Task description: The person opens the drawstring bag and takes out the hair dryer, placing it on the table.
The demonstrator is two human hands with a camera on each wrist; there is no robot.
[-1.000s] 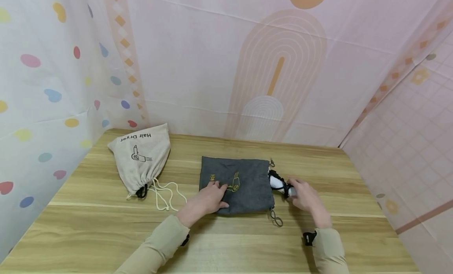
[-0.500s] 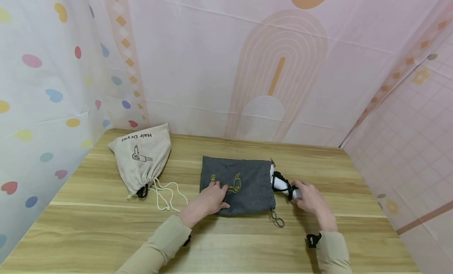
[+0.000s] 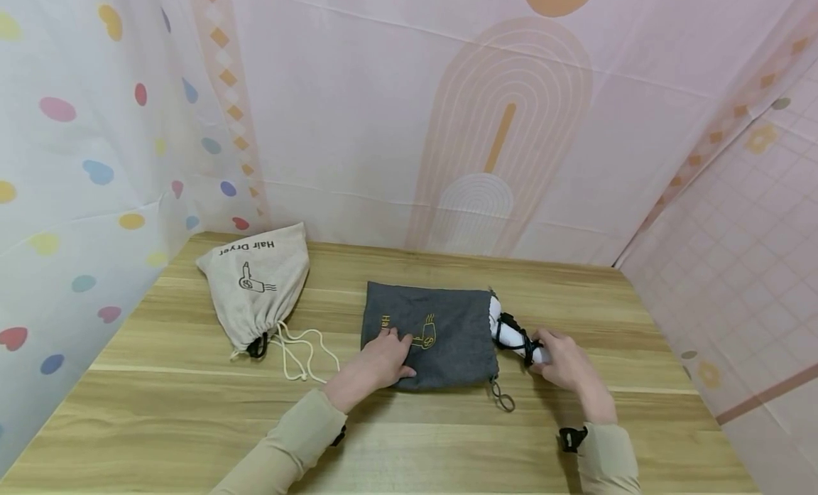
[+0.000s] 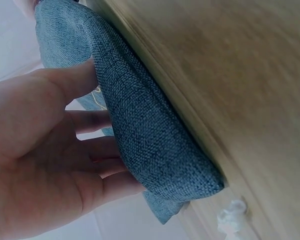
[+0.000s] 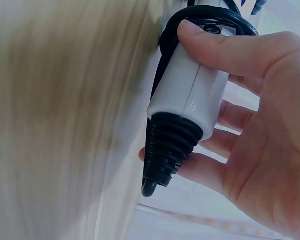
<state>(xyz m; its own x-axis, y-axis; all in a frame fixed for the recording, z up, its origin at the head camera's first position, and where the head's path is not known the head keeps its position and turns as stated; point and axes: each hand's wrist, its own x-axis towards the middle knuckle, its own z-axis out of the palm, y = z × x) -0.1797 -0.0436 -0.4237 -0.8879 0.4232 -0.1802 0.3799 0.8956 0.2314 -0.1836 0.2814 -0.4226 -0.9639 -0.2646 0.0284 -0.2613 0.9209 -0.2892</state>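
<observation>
A dark grey drawstring bag (image 3: 456, 353) with a yellow hair dryer print lies flat mid-table. My left hand (image 3: 383, 358) rests on its left part, fingers spread over the cloth; the left wrist view shows thumb and fingertips against the bag's puffed side (image 4: 145, 130). Out of the bag's right opening sticks a white hair dryer (image 3: 510, 336), its black cord wound round the handle. My right hand (image 3: 562, 360) grips the handle end, with the thumb over the white handle (image 5: 190, 85) near the ribbed black cord sleeve (image 5: 172, 145). The dryer's front part is hidden inside the bag.
A beige drawstring bag (image 3: 262, 289) marked "Hair Dryer" lies at the back left, its cream cords (image 3: 309, 353) trailing toward the grey bag. Grey cord loops (image 3: 503, 398) hang from the grey bag's mouth. Printed curtains (image 3: 358, 126) stand behind the wooden table (image 3: 434, 452).
My right hand has moved right and slightly nearer, drawing the hair dryer further out of the grey bag. My left hand has stayed almost in place on the cloth.
</observation>
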